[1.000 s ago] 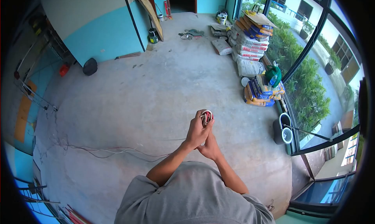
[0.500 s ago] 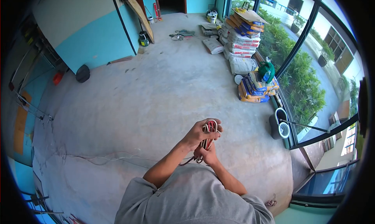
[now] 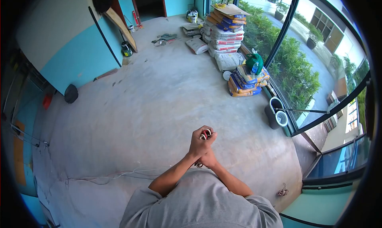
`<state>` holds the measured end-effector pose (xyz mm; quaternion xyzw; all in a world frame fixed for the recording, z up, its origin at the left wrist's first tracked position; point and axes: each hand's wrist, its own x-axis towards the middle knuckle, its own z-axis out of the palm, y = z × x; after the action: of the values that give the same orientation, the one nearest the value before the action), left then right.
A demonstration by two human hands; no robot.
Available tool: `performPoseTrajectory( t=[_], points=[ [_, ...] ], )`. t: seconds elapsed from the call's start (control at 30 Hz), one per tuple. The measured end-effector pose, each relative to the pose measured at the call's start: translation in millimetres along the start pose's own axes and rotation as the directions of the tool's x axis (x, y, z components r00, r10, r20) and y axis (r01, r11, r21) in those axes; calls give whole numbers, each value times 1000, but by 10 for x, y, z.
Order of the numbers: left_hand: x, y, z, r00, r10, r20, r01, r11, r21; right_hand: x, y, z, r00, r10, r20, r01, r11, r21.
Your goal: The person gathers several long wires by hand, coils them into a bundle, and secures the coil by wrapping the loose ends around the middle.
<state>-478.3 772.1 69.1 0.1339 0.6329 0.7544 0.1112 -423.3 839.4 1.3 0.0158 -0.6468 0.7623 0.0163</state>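
My left hand (image 3: 199,143) grips the top of a coil of red and white wires (image 3: 205,134), held up in front of my chest. My right hand (image 3: 208,160) sits just beneath it and holds the lower end of the same coil; most of that hand is hidden behind the left one. A loose run of the wires (image 3: 115,175) trails from the coil across the concrete floor to the left.
Stacked cement bags (image 3: 225,35) and another pile (image 3: 244,83) line the glass wall on the right. Grey buckets (image 3: 274,116) stand by the window frame. A small wire bundle (image 3: 282,192) lies at lower right. A plank (image 3: 119,23) leans on the blue wall.
The coil was drawn in tighter and both hands closed together on it. The view turned, so the bags and wall shifted left and the trailing wire lies lower on the floor.
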Motion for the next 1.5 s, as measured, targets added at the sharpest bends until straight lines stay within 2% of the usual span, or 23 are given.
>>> performPoseTrajectory(
  t=[0.07,0.1,0.17,0.2,0.27,0.3,0.33,0.37,0.4,0.43,0.47,0.5,0.53,0.6,0.63,0.67,0.8,0.9,1.03,1.07,1.33,1.43,1.5],
  points=[
    [-13,7,64,997,83,3,-83,995,50,6,73,-15,990,-137,-29,136,989,-51],
    [3,9,68,997,56,45,-59,996,61,13,94,-21,975,-218,-40,214,973,-83],
    [18,24,24,992,-1,125,-10,996,90,-48,105,-42,998,61,-24,-57,989,134],
    [30,41,-11,977,-13,213,15,1000,-8,-83,94,-60,981,196,7,-192,952,238],
    [92,100,-117,921,-7,389,89,977,-193,-112,66,-125,966,256,43,-258,923,284],
    [101,134,-189,884,-3,468,177,928,-328,-110,8,-135,956,286,62,-291,906,307],
    [98,178,-268,839,13,544,273,854,-442,-129,-141,-106,964,264,40,-266,938,221],
    [95,214,-306,789,42,613,373,760,-532,-123,-149,-119,954,285,89,-298,930,216],
    [60,227,-303,812,65,580,326,774,-543,-146,-143,-147,942,305,137,-328,921,210],
    [83,175,-328,813,-13,582,417,711,-566,-163,-131,-167,928,324,186,-359,911,205],
    [125,80,-369,806,-94,585,500,638,-586,-159,-96,-192,913,314,263,-386,873,298],
    [148,43,-391,790,-174,588,573,552,-606,-163,-107,-193,901,330,282,-402,879,255],
    [162,31,-363,807,-269,525,582,513,-632,-175,-131,-194,887,351,302,-420,884,207],
    [187,-43,-345,831,-279,481,548,559,-623,-175,-133,-187,872,361,329,-407,910,81],
    [190,-55,-330,842,-284,460,532,580,-617,-165,-135,-170,875,359,325,-404,912,78],
    [182,-62,-284,861,-365,354,508,616,-602,-163,-138,-156,877,359,320,-401,913,75],
    [174,-80,-289,881,-346,323,473,616,-630,-147,-58,-181,869,376,323,-427,898,103],
    [160,-58,-291,897,-338,284,441,687,-578,-151,-12,-187,878,369,306,-413,906,93],
    [185,-113,-248,909,-323,265,417,712,-564,-165,-63,-191,886,367,282,-404,911,83],
    [172,-122,-200,919,-336,206,392,729,-561,-173,3,-201,888,359,286,-400,911,96],
    [202,-307,-101,934,-307,183,354,732,-582,-225,46,-249,893,370,256,-411,903,127],
    [243,-400,-124,936,-265,233,353,736,-578,-217,124,-274,894,366,259,-411,900,146],
    [266,-401,-118,929,-306,208,370,763,-530,-224,140,-294,897,364,250,-407,901,150]
  ],
)
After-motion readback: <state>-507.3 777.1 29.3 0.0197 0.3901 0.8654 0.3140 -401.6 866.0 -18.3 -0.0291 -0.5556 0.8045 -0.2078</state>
